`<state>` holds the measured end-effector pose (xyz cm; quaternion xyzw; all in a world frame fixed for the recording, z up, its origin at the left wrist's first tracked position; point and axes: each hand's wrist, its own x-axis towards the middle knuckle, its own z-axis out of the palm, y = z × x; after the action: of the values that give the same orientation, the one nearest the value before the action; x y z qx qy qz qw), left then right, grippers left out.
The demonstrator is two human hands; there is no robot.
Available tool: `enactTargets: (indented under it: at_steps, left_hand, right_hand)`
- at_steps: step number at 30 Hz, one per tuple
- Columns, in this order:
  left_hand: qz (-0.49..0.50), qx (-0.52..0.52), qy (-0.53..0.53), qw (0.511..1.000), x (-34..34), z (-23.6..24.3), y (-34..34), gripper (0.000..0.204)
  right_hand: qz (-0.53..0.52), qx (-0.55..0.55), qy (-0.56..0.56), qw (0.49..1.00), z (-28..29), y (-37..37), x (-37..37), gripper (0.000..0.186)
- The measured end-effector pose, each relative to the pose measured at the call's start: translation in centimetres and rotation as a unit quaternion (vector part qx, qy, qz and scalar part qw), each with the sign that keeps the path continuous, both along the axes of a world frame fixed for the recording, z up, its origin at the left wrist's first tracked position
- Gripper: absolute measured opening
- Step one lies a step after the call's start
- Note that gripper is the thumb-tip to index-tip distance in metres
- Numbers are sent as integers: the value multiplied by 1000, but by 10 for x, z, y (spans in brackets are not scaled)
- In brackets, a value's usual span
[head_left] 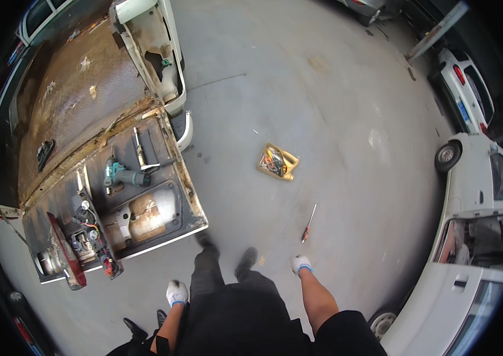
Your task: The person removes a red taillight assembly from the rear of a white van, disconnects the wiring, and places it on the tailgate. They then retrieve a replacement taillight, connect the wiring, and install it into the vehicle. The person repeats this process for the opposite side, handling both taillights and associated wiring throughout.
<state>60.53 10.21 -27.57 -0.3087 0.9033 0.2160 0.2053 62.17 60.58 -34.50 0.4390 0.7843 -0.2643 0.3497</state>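
Observation:
My left hand (177, 293), in a white knit glove with a blue cuff, hangs beside my left leg with its fingers loosely apart and nothing in them. My right hand (301, 264), gloved the same way, is out to my right, rounded and closed, with nothing seen in it. Nearest to it, on the floor just ahead, lies a screwdriver (307, 230) with a red and black handle, its long shaft pointing away. Farther forward stands a cut-open gold plastic jug (289, 174) holding several hand tools.
At my left is a pickup's lowered tailgate (201, 218), bearing a green cordless drill (125, 174), a ratchet wrench (140, 149) and tail lights with wiring (64, 252). White vehicles (435, 308) line the right. Dark shoes (135, 328) show at lower left.

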Motion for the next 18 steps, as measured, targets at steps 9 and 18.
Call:
enactTargets:
  at_steps: [9,18]
  left_hand:
    - [-78,242,-55,966,-162,-67,215,36]
    - [-125,81,100,984,-286,-195,319,18]
  right_hand:
    - [182,-28,39,982,-96,83,-239,54]
    - [294,-1,126,948,-365,149,-488,61]
